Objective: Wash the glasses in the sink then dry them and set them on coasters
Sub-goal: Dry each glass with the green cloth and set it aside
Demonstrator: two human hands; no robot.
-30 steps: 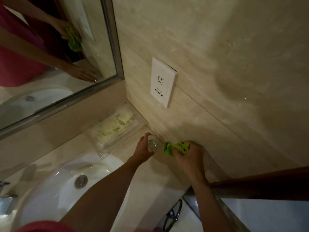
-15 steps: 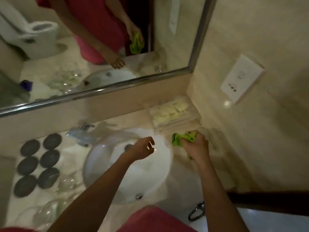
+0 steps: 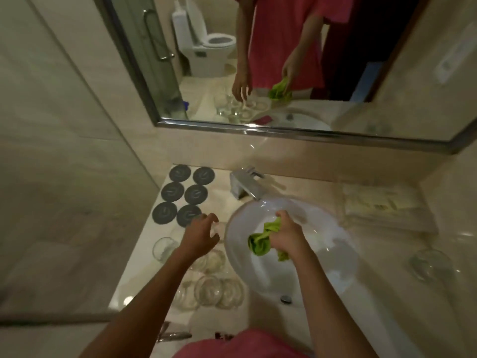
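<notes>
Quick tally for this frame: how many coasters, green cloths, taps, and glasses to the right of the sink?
Coasters: 6
Green cloth: 1
Tap: 1
Glass right of the sink: 1
Total: 9
Glasses left of the sink overlap too much to count.

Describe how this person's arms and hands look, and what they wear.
Both forearms are bare to the frame's lower edge, with no sleeves, watch or gloves visible. The left hand and right hand show no rings. A pink garment covers the torso below.

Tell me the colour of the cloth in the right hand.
Bright green cloth, clearest in the head view, gripped by the right hand.
</notes>
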